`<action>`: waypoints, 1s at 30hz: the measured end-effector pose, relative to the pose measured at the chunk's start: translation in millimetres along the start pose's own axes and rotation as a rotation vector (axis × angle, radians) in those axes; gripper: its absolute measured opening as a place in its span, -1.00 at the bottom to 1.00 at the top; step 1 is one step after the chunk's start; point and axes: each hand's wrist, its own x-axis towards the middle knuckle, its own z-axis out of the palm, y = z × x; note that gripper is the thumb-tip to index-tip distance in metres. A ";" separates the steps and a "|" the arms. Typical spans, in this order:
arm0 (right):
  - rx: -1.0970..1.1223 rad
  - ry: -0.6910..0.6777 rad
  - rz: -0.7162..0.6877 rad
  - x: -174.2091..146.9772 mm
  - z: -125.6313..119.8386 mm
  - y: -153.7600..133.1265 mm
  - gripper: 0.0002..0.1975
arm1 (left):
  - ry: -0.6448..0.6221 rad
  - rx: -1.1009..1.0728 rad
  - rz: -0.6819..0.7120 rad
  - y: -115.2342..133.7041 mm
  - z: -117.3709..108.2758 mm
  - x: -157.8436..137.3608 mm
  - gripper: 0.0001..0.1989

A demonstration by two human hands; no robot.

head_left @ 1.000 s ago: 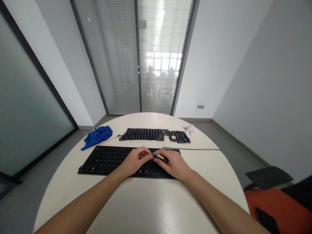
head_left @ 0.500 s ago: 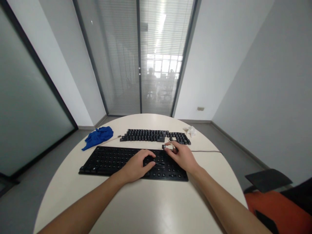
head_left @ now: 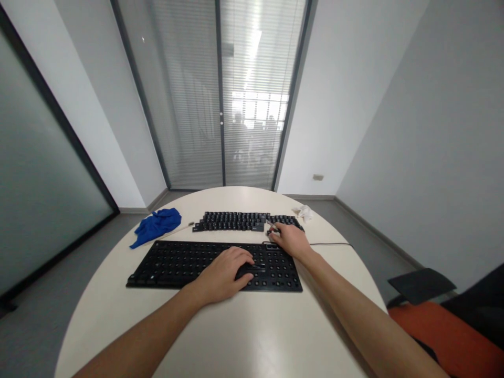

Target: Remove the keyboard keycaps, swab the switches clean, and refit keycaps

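Crumpled blue fabric cloth (head_left: pixel 159 226) takes ten o'clock!

That's on the round, cream-coloured tabletop (head_left: pixel 220 338); just beside it, at eleven, lies a slim pale-handled brush (head_left: pixel 181 229). Over at one, crumpled white tissue (head_left: pixel 304 212)! Beyond, at twelve, tall grey-framed glass panels (head_left: pixel 189 110); out past three, an orange-seated chair (head_left: pixel 441 333).

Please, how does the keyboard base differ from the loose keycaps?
The keyboard base is one wide board; the loose keycaps are many small pieces. The keyboard base lies nearer the person, the loose keycaps farther. Both are black and on the table.
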 end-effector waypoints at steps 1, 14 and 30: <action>-0.002 -0.004 0.006 1.8 0.2 -0.6 -0.73 | 0.000 0.001 0.000 0.1 -0.1 -0.1 -0.78; -0.007 0.009 0.080 14.1 6.7 1.0 -0.75 | -0.001 0.006 -0.002 1.7 0.9 2.2 -0.75; -0.066 0.033 0.107 16.0 11.8 1.8 -0.71 | -0.178 -0.051 0.025 3.6 -23.5 -2.9 -0.35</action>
